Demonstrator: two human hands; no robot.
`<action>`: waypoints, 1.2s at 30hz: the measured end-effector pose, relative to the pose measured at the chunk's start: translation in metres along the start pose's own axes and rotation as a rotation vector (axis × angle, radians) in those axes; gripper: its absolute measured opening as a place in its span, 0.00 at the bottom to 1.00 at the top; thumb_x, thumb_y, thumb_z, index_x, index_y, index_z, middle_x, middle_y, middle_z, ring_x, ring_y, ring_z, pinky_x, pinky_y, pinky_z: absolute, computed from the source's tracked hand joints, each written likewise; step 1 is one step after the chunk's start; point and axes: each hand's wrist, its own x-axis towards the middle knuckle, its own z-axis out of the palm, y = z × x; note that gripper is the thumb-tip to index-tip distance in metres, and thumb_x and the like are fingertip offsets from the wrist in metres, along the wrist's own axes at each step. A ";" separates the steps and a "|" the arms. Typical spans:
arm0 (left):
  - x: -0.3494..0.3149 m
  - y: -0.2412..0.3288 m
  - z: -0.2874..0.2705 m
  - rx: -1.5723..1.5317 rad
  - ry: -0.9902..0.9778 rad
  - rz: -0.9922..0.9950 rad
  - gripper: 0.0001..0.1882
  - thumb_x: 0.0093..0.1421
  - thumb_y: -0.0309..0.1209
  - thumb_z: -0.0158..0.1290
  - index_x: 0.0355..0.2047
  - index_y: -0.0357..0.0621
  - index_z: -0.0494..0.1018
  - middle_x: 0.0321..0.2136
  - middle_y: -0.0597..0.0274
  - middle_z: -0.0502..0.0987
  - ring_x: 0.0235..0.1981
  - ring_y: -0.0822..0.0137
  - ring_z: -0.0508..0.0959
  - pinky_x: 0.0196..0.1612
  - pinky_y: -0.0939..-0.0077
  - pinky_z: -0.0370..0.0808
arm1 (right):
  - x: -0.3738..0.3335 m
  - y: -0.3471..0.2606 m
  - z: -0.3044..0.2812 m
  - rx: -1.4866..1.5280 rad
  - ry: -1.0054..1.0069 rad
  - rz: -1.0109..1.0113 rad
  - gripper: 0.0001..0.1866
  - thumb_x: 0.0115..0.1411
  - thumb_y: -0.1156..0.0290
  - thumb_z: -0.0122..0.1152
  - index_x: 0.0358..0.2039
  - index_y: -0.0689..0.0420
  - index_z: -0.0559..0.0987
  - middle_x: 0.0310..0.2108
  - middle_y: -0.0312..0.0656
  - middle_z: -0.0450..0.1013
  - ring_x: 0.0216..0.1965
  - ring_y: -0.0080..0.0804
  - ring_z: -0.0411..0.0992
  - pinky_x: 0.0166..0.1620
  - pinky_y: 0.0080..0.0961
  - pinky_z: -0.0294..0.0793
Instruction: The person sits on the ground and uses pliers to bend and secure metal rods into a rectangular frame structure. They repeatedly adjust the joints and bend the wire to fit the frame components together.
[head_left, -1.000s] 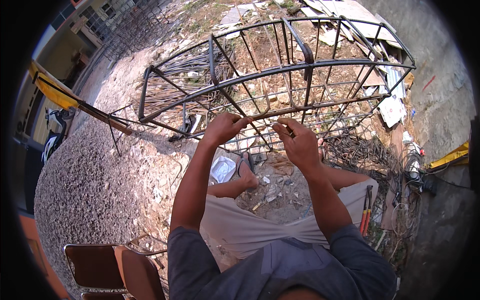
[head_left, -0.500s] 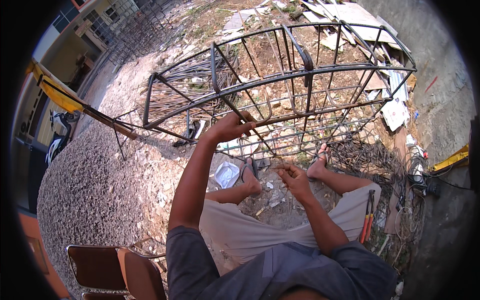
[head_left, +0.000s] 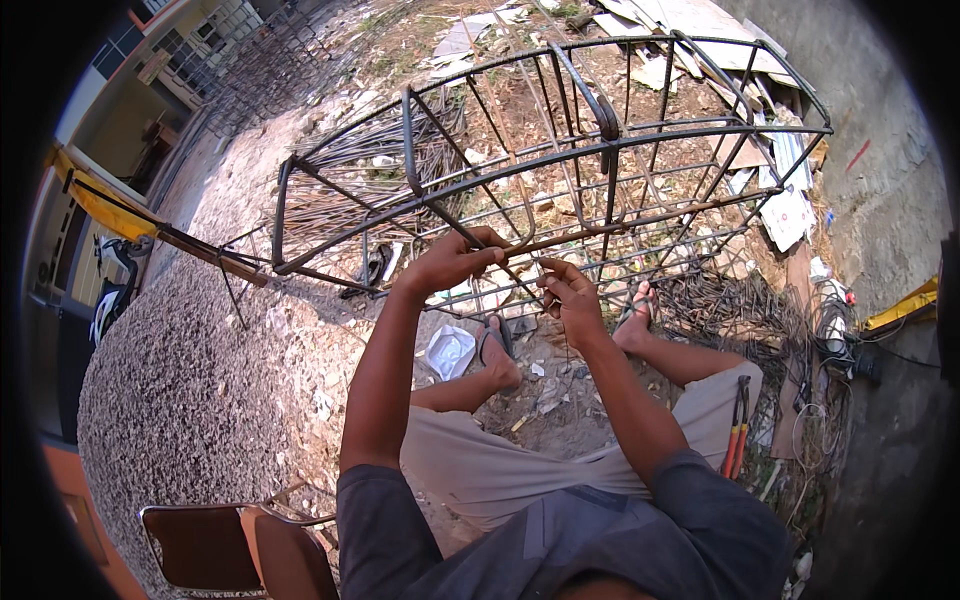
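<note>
A long rebar cage (head_left: 608,122) made of ribbed bars and rectangular stirrups spans the space in front of me. My left hand (head_left: 448,268) is closed around its near side, where a lengthwise bar meets a stirrup leg. Just to the right and slightly lower, my right hand (head_left: 572,303) pinches with thumb and fingers close to that same stirrup leg. What it pinches is too small to make out now; a thin wire-like strand showed at these fingertips earlier. Pincers (head_left: 738,432) with red-orange handles lie beside my right thigh.
Loose rebar pieces (head_left: 390,165) lie beyond the cage, and a heap of bent stirrups (head_left: 725,310) sits right of my feet. A white tray (head_left: 450,352) is near my left foot. Gravel (head_left: 190,370) and a brown chair (head_left: 205,548) are left; a concrete wall (head_left: 880,200) stands right.
My right hand has risen and moved left, from below the cage to beside the stirrup leg near my left hand. The cage has shifted slightly left in view. My left hand keeps its grip.
</note>
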 end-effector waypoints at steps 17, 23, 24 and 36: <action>0.059 0.041 0.048 0.189 0.087 0.143 0.15 0.69 0.41 0.59 0.44 0.41 0.81 0.23 0.69 0.75 0.26 0.74 0.72 0.32 0.73 0.70 | 0.043 -0.037 -0.031 -0.530 0.200 -0.123 0.49 0.72 0.28 0.29 0.54 0.63 0.83 0.27 0.41 0.76 0.33 0.34 0.72 0.43 0.33 0.70; 0.046 0.043 0.042 0.234 0.072 0.128 0.16 0.69 0.42 0.58 0.43 0.40 0.81 0.23 0.68 0.74 0.26 0.74 0.72 0.32 0.72 0.70 | 0.026 -0.027 -0.034 -0.567 0.197 -0.171 0.32 0.77 0.45 0.42 0.55 0.62 0.81 0.29 0.37 0.76 0.31 0.26 0.70 0.39 0.27 0.68; 0.044 0.040 0.042 0.237 0.079 0.119 0.16 0.69 0.42 0.58 0.43 0.40 0.81 0.23 0.68 0.74 0.26 0.74 0.72 0.32 0.72 0.70 | 0.024 -0.017 -0.030 -0.495 0.173 -0.228 0.26 0.77 0.52 0.47 0.56 0.61 0.81 0.28 0.34 0.75 0.29 0.21 0.66 0.36 0.22 0.66; 0.037 0.045 0.035 0.310 0.091 0.091 0.15 0.69 0.41 0.57 0.42 0.40 0.81 0.26 0.63 0.80 0.27 0.71 0.77 0.32 0.68 0.74 | 0.050 -0.053 -0.018 0.273 -0.141 0.025 0.14 0.64 0.65 0.65 0.48 0.54 0.81 0.36 0.33 0.79 0.33 0.22 0.74 0.34 0.23 0.69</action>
